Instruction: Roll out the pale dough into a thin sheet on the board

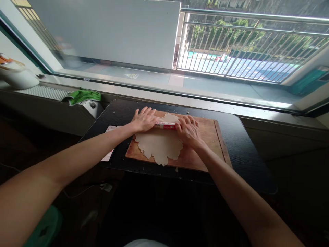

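The left hand (pixel 145 119) lies nearly flat, fingers a little spread, palm down on one end of the red and white tube (pixel 166 126). The right hand (pixel 189 129) presses the other end, its fingers slightly bent. Between and below both hands, under the tube, the dough (pixel 160 142) is a thin, pale sheet with a ragged, cracked edge. It lies on the wooden board (pixel 203 156), which reaches out past the right hand.

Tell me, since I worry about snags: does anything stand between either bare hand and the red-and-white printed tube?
Nothing visible does. The left hand and right hand rest on opposite ends of the red-and-white printed tube. The flat, light-coloured phone lies aside, leftward.
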Motion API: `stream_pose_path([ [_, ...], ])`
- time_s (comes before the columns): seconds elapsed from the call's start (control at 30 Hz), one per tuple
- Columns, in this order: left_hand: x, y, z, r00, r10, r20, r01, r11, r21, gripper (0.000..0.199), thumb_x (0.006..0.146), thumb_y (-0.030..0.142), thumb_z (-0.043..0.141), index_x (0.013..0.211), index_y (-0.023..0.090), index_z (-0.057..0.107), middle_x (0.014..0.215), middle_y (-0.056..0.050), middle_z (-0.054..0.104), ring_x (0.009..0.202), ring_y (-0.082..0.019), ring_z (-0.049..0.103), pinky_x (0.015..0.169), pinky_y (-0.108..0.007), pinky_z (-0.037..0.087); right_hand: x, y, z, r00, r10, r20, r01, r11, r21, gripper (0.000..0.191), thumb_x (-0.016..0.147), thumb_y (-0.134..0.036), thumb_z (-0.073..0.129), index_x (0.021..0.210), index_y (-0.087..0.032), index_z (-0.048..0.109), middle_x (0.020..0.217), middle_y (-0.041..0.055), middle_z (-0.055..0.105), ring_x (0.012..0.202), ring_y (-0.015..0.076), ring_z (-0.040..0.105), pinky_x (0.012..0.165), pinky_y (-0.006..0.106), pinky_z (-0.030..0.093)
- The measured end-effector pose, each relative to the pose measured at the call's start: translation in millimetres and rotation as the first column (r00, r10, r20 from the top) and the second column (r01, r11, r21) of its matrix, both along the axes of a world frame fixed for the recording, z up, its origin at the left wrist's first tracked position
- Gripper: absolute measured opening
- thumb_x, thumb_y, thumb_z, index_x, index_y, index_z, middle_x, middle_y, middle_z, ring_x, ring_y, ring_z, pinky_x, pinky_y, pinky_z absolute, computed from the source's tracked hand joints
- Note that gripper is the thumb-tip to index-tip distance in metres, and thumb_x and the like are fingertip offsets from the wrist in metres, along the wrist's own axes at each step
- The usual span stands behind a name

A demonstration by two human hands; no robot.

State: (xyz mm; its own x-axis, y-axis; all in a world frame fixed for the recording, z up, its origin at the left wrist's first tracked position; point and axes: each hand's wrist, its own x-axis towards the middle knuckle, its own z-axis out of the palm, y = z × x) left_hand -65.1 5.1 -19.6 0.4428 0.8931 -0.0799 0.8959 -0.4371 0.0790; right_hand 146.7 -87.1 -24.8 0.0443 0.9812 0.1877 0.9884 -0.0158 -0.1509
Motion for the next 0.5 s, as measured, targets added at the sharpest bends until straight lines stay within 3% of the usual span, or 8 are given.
stream_pose_path([
  [0.2,11,22,6.1,0.986,0.161,0.031,-0.161,0.987,0.003,0.07,0.097,0.051,0.025,0.159,0.018,0.026,0.166,-0.012,0.026,0.154,-0.031,0.015,0.121,-0.059,0.016,-5,26,6.6,0.989,-0.147,-0.019,0.146,0.989,-0.034,0.048,0.101,-0.04,0.031,0.126,-0.016,0.064,0.147,0.015,0.053,0.144,0.0304,0.034,0.11,0.047,0.033],
  [0.3,3,6,1.8,0.998,0.069,0.012,-0.069,0.998,0.007,0.067,0.099,0.053,0.021,0.158,0.022,0.029,0.166,-0.01,0.027,0.154,-0.031,0.016,0.121,-0.059,0.015,-2,6,-0.2,0.998,-0.058,-0.012,0.058,0.998,-0.006,0.049,0.102,-0.041,0.029,0.127,-0.018,0.063,0.146,0.0132,0.055,0.144,0.0297,0.033,0.112,0.046,0.031],
  [0.4,-5,-7,-2.2,0.999,-0.046,0.0,0.046,0.999,0.01,0.065,0.1,0.052,0.018,0.158,0.025,0.03,0.165,-0.007,0.028,0.154,-0.028,0.017,0.122,-0.057,0.012,2,-14,-8.2,0.999,0.042,0.001,-0.042,0.997,0.062,0.051,0.102,-0.043,0.031,0.14,-0.018,0.054,0.152,0.0123,0.049,0.145,0.028,0.033,0.115,0.045,0.025],
  [0.5,1,3,0.4,1.0,0.025,0.006,-0.025,1.0,-0.001,0.065,0.099,0.05,0.021,0.158,0.023,0.03,0.165,-0.008,0.029,0.154,-0.029,0.016,0.121,-0.059,0.013,0,-3,-4.2,1.0,-0.025,-0.004,0.025,0.999,0.043,0.051,0.102,-0.045,0.031,0.137,-0.017,0.057,0.154,0.0134,0.047,0.146,0.0298,0.031,0.114,0.047,0.026],
])
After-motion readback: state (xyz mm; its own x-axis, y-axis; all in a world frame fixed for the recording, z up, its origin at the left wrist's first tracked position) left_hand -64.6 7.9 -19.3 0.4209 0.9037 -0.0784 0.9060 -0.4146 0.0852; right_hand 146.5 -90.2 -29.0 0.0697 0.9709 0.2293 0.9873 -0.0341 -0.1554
